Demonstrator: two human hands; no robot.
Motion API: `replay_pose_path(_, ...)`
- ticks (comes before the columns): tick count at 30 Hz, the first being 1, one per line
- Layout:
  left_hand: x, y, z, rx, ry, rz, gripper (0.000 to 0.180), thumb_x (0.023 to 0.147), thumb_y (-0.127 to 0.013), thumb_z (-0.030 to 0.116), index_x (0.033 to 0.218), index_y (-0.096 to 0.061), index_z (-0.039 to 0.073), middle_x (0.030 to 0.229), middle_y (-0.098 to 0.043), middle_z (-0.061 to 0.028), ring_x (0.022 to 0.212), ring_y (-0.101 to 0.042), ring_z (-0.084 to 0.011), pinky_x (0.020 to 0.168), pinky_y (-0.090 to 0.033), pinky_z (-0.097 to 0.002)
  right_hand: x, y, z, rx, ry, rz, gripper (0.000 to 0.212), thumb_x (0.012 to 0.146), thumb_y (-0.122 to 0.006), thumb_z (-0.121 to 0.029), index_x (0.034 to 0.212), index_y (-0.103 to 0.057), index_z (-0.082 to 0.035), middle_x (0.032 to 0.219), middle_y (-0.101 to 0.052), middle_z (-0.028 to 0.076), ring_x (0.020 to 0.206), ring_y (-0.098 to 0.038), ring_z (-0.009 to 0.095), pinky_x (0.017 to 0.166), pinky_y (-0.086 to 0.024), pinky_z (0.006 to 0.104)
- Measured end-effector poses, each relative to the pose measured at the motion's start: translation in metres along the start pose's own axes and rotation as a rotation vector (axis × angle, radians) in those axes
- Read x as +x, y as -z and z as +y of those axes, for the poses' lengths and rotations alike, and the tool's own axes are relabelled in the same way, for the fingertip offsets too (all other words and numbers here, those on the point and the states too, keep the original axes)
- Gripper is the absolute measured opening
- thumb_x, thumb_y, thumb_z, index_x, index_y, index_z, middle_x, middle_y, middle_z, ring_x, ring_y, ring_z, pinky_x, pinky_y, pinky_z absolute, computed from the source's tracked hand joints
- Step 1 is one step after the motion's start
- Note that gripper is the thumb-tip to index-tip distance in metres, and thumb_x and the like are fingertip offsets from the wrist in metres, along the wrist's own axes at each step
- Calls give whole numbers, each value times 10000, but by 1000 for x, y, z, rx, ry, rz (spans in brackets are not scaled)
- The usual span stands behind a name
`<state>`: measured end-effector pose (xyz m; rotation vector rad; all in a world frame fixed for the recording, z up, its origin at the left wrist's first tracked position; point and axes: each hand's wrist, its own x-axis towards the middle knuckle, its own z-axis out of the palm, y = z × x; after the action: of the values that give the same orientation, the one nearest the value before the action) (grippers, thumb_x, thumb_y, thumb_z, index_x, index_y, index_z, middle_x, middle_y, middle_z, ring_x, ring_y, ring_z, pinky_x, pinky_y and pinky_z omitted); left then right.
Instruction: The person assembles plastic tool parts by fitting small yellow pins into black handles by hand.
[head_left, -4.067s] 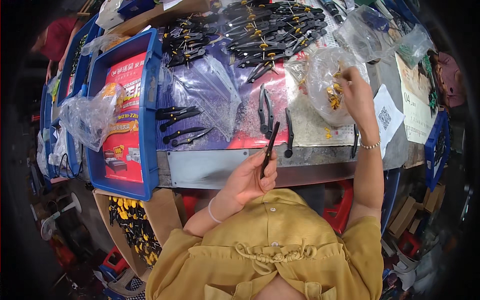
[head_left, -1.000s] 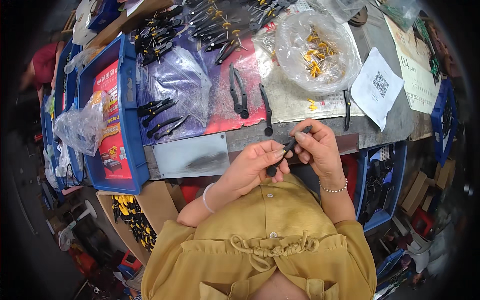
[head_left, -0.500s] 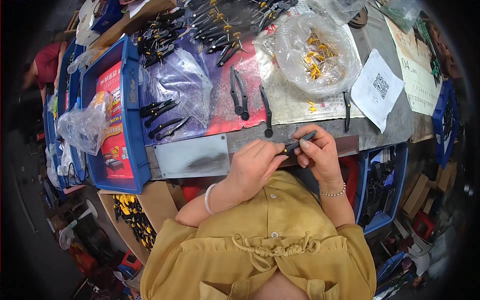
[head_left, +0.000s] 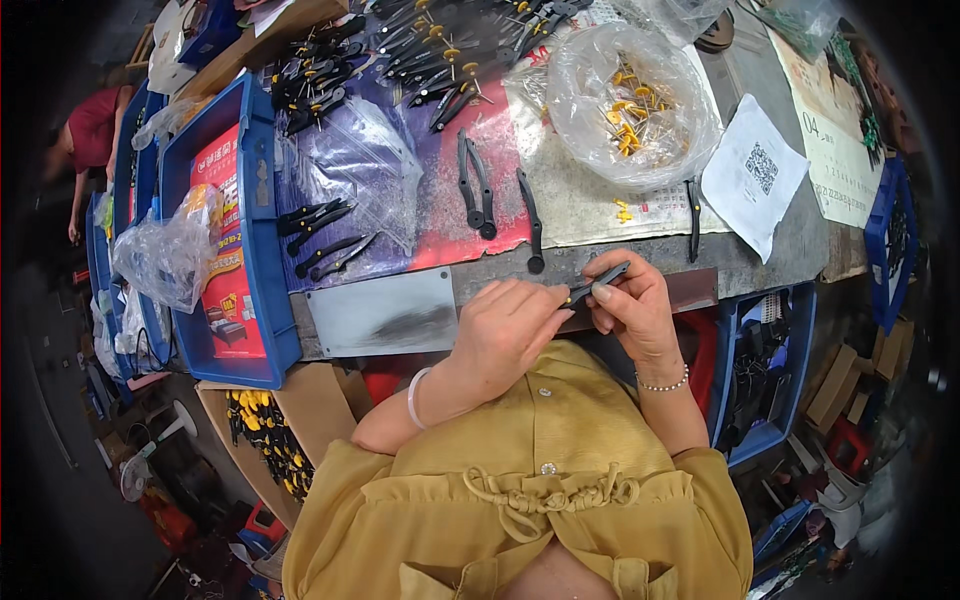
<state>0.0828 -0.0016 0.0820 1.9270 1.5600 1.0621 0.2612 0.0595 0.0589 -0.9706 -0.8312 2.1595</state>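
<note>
In front of my chest, a slim black tool handle (head_left: 607, 278) with a small yellow spot is held between both hands at the table's front edge. My left hand (head_left: 508, 335) pinches its left end, and the fingers cover that part. My right hand (head_left: 637, 312) closes round the other end, thumb on top, with the tip sticking out. Just beyond lie a single black handle (head_left: 530, 220) and a spread pair of joined black handles (head_left: 478, 190). Another thin black handle (head_left: 694, 222) lies to the right. Small yellow pieces (head_left: 622, 211) rest on the paper.
A clear plastic bag (head_left: 570, 130) holds yellow-headed pins. Black tools (head_left: 440, 65) crowd the far side; several snips (head_left: 318, 230) lie left. A metal plate (head_left: 383, 310) sits at the front edge. Blue bins (head_left: 285, 330) flank the bench. A person (head_left: 95, 130) is at far left.
Both hands keep their grip on the black handle, with only a very slight shift. At far left, the other person's arm now hangs lower in view.
</note>
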Motion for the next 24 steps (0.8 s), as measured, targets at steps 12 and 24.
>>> replay_pose_path(12,8,13,-9,-1096,878,-154,203,891,-556,67,1078,-582,-5,820,-664,-102,659,-599,-102,614,-483,-201,-18,6,-12,-289,-115,-41,112,834,-660,-84,872,-578,-17,698,-602,22,547,-495,27,460,-357,160)
replay_pose_path(24,21,-11,-10,-1048,832,-216,131,890,-578,124,931,-642,18,680,-617,-22,539,-521,-55,510,-415,-178,-31,2,-6,-259,-162,-60,121,864,-621,-121,830,-561,-22,673,-597,16,571,-518,34,501,-391,168)
